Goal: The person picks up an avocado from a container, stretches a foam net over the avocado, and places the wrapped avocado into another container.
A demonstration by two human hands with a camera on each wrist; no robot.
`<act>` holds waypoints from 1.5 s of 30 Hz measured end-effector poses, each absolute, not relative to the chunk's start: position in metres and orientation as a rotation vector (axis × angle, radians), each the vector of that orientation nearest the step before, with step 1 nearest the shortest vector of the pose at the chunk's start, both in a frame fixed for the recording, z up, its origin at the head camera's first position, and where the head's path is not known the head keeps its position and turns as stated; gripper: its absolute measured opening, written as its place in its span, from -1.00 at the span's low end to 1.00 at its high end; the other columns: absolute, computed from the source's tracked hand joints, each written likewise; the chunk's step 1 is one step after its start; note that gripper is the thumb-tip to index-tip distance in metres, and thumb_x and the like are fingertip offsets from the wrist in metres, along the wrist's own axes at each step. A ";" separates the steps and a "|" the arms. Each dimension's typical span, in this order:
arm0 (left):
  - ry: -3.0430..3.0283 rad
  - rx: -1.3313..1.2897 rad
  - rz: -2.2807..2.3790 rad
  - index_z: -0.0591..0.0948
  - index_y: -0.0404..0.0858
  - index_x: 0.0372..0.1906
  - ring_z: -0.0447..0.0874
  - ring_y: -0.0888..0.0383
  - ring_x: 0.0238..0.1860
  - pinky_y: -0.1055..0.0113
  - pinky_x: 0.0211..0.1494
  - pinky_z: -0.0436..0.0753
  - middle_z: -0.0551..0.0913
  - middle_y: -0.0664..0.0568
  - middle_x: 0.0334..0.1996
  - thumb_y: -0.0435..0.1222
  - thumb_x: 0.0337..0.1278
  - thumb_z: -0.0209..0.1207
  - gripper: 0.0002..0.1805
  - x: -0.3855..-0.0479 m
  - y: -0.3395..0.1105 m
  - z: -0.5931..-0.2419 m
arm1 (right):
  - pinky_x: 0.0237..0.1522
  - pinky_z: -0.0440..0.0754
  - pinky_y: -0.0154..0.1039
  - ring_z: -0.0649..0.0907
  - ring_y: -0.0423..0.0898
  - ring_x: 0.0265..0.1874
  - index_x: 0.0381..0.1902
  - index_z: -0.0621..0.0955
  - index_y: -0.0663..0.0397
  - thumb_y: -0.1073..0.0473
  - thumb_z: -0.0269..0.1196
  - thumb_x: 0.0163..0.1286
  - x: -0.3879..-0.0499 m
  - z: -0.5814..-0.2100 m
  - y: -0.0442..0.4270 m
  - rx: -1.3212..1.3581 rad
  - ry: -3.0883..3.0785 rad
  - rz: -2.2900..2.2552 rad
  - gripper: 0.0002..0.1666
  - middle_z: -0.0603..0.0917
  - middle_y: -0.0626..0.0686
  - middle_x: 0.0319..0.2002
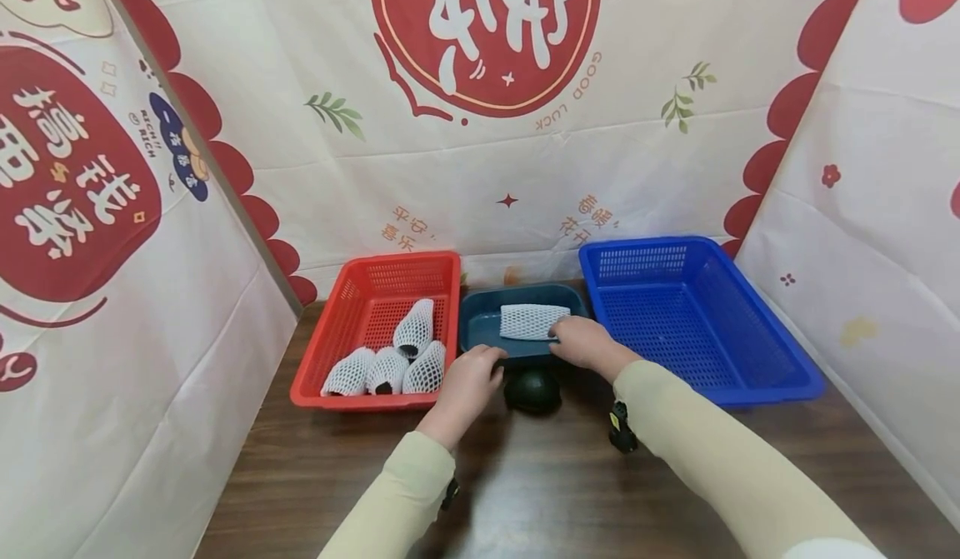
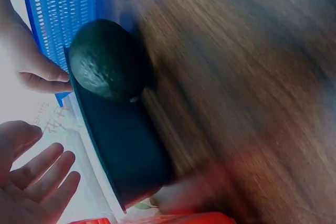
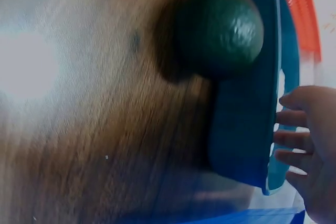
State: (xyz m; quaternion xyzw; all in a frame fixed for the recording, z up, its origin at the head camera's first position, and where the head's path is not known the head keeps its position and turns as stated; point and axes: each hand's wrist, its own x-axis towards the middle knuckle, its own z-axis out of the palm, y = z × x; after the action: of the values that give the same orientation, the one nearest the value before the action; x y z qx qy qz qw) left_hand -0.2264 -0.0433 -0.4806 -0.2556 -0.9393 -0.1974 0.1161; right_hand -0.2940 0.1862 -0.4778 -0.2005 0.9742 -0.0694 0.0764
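A dark green avocado (image 1: 532, 392) lies on the table right in front of a teal tray (image 1: 480, 357). Inside the tray is a white foam net sleeve (image 1: 528, 322), lying flat. My right hand (image 1: 587, 344) reaches over the tray, its fingers at the sleeve's right end; the right wrist view shows these fingers (image 3: 294, 140) spread apart. Near the tray's left front corner hovers my left hand (image 1: 471, 384), holding nothing, and its loosely bent fingers show in the left wrist view. The avocado (image 2: 107, 60) is touched by neither hand.
To the left stands a red basket (image 1: 375, 403) with several net-wrapped, dark-ended fruits (image 1: 386, 369). A blue basket (image 1: 720, 396) stands on the right. Printed cloth (image 1: 480, 159) hangs behind and at both sides of the wooden table (image 1: 525, 492).
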 end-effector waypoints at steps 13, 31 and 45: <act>-2.780 -0.808 -0.526 0.70 -0.16 -0.06 0.66 0.16 -0.16 0.28 -0.08 0.64 0.68 0.03 -0.18 -0.29 0.22 0.27 -0.79 -0.226 -0.044 -0.494 | 0.27 0.34 0.10 0.46 0.23 0.22 0.13 0.59 0.30 0.27 -0.02 0.42 -0.311 -0.501 0.186 -0.605 2.673 -0.300 -0.57 0.47 0.32 0.23; -2.761 -0.824 -0.533 0.70 -0.15 -0.05 0.66 0.16 -0.16 0.28 -0.07 0.64 0.68 0.04 -0.17 -0.29 0.23 0.26 -0.79 -0.232 -0.043 -0.493 | -0.08 0.58 0.01 0.62 0.02 -0.24 -0.18 0.67 0.25 0.24 0.22 0.34 -0.320 -0.492 0.188 -0.536 2.851 -0.298 -0.81 0.65 0.16 -0.17; -2.599 -0.845 -0.411 0.65 -0.20 0.06 0.63 0.09 -0.07 0.23 -0.02 0.64 0.66 -0.02 -0.05 -0.26 0.14 0.34 -0.64 -0.238 -0.049 -0.477 | -0.15 0.63 -0.07 0.63 -0.05 -0.27 -0.25 0.69 0.13 0.30 0.32 0.30 -0.311 -0.462 0.182 -0.702 3.110 -0.675 -0.93 0.66 0.04 -0.28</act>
State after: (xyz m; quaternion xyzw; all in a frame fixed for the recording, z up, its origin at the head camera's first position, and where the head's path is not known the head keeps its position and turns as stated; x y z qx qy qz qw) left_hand -0.2379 -0.0488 -0.4769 -0.3003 -0.9236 -0.1462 0.1879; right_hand -0.3106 0.1820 -0.4623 -0.2149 0.9527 -0.2069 -0.0586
